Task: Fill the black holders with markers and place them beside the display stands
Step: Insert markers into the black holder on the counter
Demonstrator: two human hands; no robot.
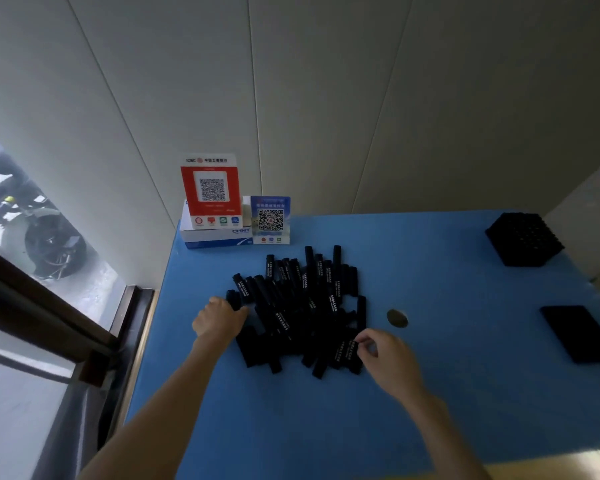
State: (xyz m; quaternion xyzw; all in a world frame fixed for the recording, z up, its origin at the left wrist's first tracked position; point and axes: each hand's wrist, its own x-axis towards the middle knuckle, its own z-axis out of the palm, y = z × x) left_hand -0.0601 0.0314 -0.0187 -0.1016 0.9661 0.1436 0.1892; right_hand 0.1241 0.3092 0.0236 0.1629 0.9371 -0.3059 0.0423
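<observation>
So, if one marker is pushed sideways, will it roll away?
Probably a little: the markers look like stiff, round-bodied sticks lying flat on the smooth blue table. Inside the pile, neighbours likely stop it. They look light.

Both bare forearms reach forward from the lower edge of the view, the left one stretched out further than the right. The left hand (219,322) is curled, knuckles up, its fingers closed round a marker (234,299). The right hand (388,362) is nearer the body, back upward, its fingers (362,341) bent and pinching another marker (352,355)
</observation>
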